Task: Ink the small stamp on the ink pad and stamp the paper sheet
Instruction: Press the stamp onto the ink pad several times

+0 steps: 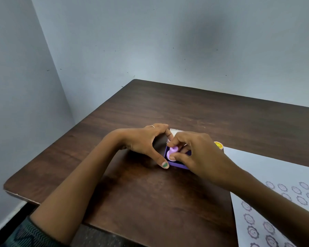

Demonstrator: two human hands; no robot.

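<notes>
A small lilac stamp (172, 152) stands on the dark pad inside a purple ink pad case (177, 164) in the middle of the brown table. My right hand (198, 154) pinches the stamp's handle from above and hides most of the case. My left hand (147, 143) braces the case's left side, index fingertip at its far corner and thumb at its near corner. The white paper sheet (268, 168) lies to the right, carrying several round face-shaped stamp prints near its front part.
A small yellow-topped stamp (218, 145) stands at the paper's far left corner, just behind my right hand. The ink pad's white lid (175, 131) shows behind the case. The table's (150, 107) left edge and far corner meet grey walls.
</notes>
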